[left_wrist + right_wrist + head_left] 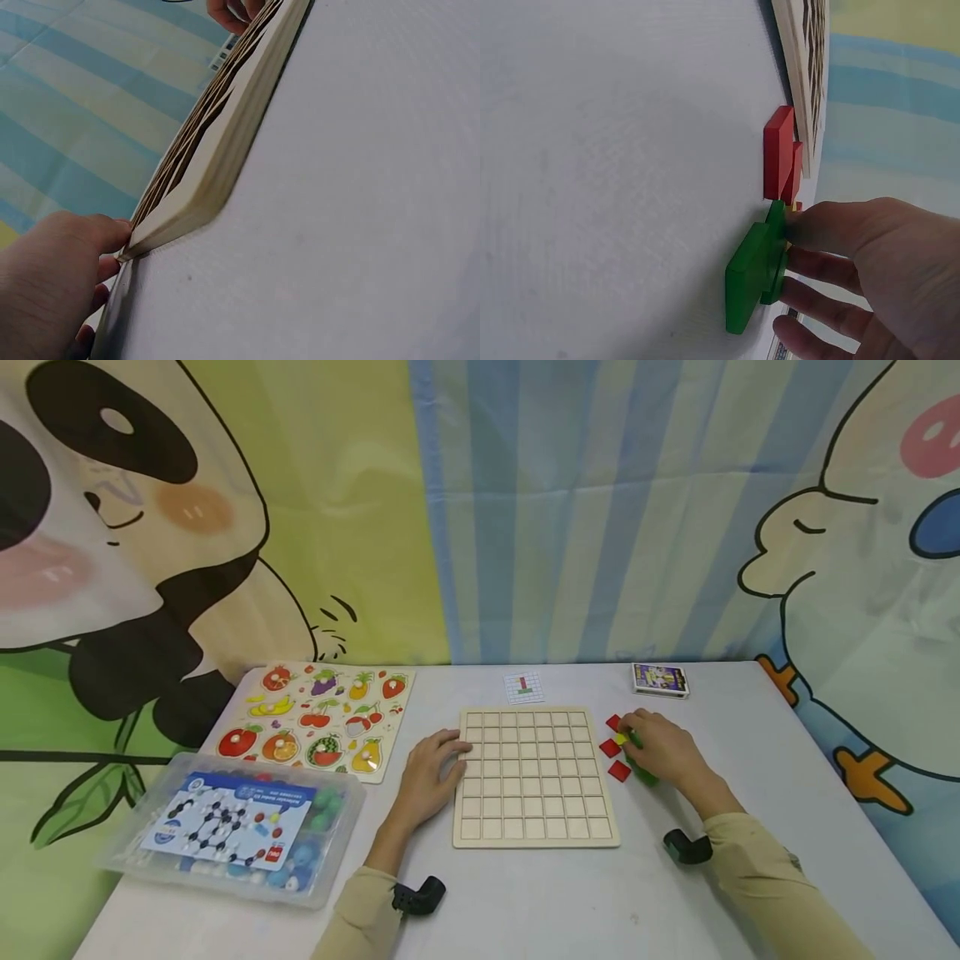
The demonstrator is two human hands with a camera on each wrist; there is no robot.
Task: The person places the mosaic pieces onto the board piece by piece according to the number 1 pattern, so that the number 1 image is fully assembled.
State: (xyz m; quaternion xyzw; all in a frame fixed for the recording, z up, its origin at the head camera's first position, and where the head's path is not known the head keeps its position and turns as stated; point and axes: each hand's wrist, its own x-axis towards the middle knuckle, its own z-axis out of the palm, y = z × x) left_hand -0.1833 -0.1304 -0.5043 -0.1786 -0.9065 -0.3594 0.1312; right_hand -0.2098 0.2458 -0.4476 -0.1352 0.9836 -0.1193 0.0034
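A bare wooden grid board (pixel 534 777) lies flat on the white table. My left hand (pixel 437 766) rests against its left edge with relaxed fingers; in the left wrist view the fingers (pixel 90 236) touch the board's corner (pixel 225 150). To the right of the board my right hand (pixel 656 745) covers a small pile of square tiles. Its fingertips (pixel 810 229) touch green tiles (pixel 746 281). Three red tiles (pixel 610 747) and a yellow tile (pixel 621 739) lie by the fingertips. A red tile (pixel 778 161) stands out between the green ones and the board (pixel 806 75).
A fruit peg puzzle (pixel 315 718) lies at the back left, and a clear plastic box (pixel 232 827) of beads sits at the front left. A small pattern card (pixel 523 687) and a card box (pixel 660 679) lie behind the board. A cartoon curtain hangs behind the table.
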